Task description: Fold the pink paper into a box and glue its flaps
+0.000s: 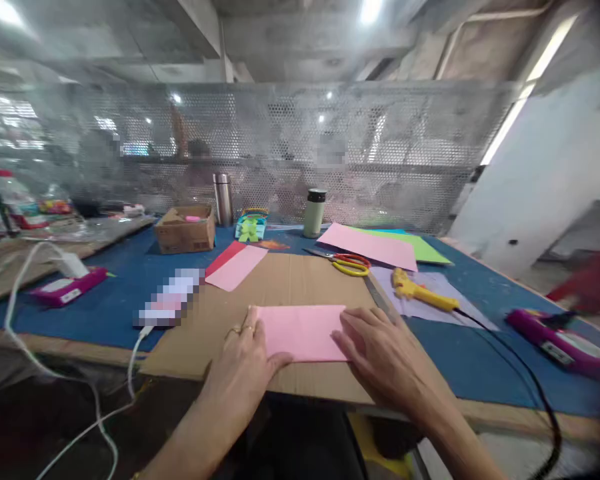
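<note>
A folded pink paper lies flat on a brown cardboard sheet in front of me. My left hand grips its left end, fingers along that edge and thumb on the front edge. A ring shows on one finger. At the opposite end, my right hand presses on the paper with its fingers bent and close together. Just beyond the right hand lies a metal ruler, partly covered by that hand. Scissors with red and yellow handles rest on the cardboard's far right corner.
To the right are a yellow glue gun, its black cord, and a purple power strip. A phone on a white cable lies left. Further back stand a cardboard box, a steel flask, a green bottle and coloured sheets.
</note>
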`<state>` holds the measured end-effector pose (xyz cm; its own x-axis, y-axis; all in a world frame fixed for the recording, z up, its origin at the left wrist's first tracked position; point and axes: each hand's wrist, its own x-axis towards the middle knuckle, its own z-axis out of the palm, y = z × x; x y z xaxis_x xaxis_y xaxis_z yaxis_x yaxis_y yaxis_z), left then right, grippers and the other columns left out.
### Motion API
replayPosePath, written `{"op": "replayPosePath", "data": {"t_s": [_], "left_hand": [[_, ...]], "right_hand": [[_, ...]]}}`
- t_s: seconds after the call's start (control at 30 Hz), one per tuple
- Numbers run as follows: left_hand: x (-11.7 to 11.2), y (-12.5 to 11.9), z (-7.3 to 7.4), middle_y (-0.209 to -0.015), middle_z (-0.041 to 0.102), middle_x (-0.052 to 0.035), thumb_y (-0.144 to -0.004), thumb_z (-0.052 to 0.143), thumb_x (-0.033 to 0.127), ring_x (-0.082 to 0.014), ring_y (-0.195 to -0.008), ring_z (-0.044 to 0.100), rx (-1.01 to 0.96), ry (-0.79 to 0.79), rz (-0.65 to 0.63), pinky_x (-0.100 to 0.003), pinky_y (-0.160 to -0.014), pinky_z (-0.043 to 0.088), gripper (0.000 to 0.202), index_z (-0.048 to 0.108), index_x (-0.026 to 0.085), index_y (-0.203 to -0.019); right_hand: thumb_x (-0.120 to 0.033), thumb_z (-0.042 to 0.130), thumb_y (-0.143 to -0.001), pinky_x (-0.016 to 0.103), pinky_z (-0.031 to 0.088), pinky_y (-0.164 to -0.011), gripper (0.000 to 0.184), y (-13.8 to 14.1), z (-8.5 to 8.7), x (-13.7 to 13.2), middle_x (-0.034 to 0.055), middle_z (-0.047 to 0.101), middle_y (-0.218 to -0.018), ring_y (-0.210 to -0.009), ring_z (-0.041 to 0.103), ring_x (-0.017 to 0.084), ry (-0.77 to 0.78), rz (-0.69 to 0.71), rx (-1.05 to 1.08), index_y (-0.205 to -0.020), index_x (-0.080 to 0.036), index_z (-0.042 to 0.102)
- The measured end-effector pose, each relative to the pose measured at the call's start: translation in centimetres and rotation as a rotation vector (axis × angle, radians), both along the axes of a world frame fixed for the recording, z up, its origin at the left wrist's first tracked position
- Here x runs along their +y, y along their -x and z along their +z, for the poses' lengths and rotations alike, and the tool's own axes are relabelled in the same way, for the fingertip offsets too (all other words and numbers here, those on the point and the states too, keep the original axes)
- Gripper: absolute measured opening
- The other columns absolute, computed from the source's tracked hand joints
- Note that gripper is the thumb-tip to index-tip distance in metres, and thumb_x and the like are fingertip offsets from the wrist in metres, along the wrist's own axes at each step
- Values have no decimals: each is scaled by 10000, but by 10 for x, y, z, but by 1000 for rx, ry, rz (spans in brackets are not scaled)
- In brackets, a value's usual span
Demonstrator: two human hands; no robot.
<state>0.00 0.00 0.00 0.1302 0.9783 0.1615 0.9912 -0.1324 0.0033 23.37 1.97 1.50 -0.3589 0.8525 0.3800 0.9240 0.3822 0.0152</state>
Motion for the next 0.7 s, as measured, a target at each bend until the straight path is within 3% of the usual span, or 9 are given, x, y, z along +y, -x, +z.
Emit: {"op": "replayPosePath", "data": {"t_s": [0.33, 0.7], "left_hand": [[-2, -1, -17, -1391, 537, -196, -884, 585, 514, -336, -1102, 612, 83, -222, 31, -419, -827, 571, 633, 560, 55, -1320], [-5, -3, -17, -1385, 542, -198, -878, 576, 539, -340, -1125, 588, 71, -226, 44, -414, -827, 566, 675, 546, 43, -1335]], "right_hand": [[-411, 471, -949, 433, 396, -891, 271, -2, -7, 7, 61, 684, -1081, -1009, 569, 270, -58, 20, 19, -1017, -220, 651], [-418, 460, -943, 426, 403, -874, 286, -2, -6, 9, 64, 691, -1084, -995, 580, 266, -62, 13, -7, -1008, -223, 660]]}}
